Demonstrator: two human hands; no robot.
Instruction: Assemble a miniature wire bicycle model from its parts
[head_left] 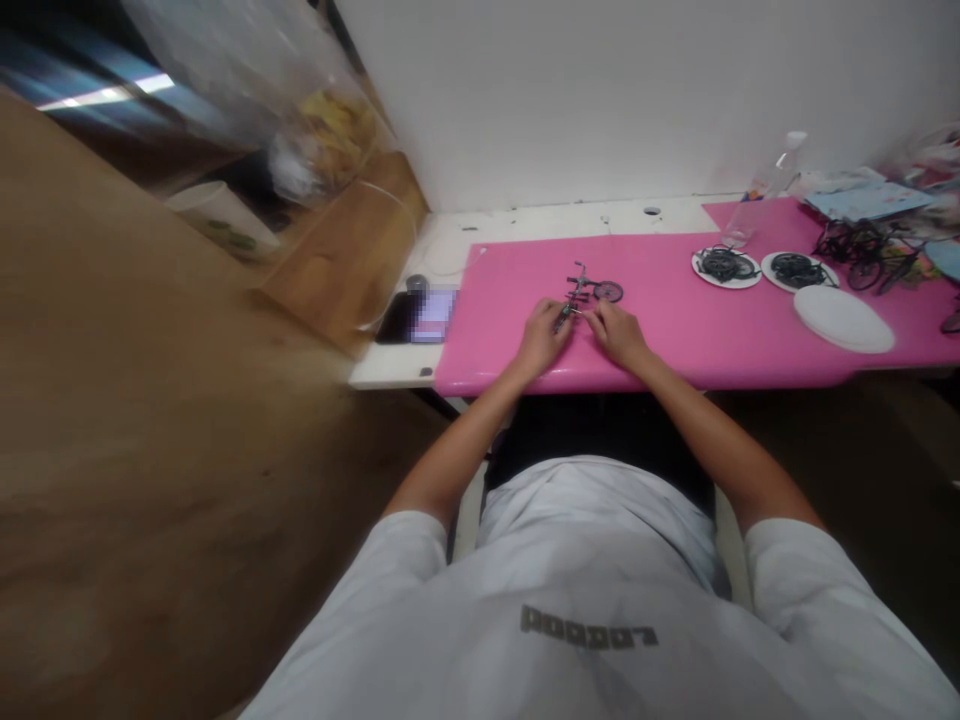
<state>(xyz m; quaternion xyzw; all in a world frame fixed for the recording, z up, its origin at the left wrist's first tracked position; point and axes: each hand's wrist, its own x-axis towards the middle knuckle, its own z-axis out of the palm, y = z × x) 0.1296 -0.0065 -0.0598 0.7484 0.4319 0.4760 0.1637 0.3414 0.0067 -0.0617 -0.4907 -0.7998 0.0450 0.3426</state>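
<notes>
A small model bicycle [589, 289] with a dark frame and one purple wheel lies on the pink mat [675, 330]. My left hand [541, 337] grips the near end of its frame with closed fingers. My right hand [616, 332] rests beside it, fingertips pinching the same part of the frame just below the wheel. Both hands meet at the middle of the mat, near its front edge.
Two white plates [725, 267] [798, 270] hold dark small parts; an empty white plate [843, 318] lies nearer. A clear bottle [761, 190] and assembled dark model bikes [866, 250] stand at back right. A phone [420, 316] lies left of the mat. A wooden panel [135, 420] fills the left.
</notes>
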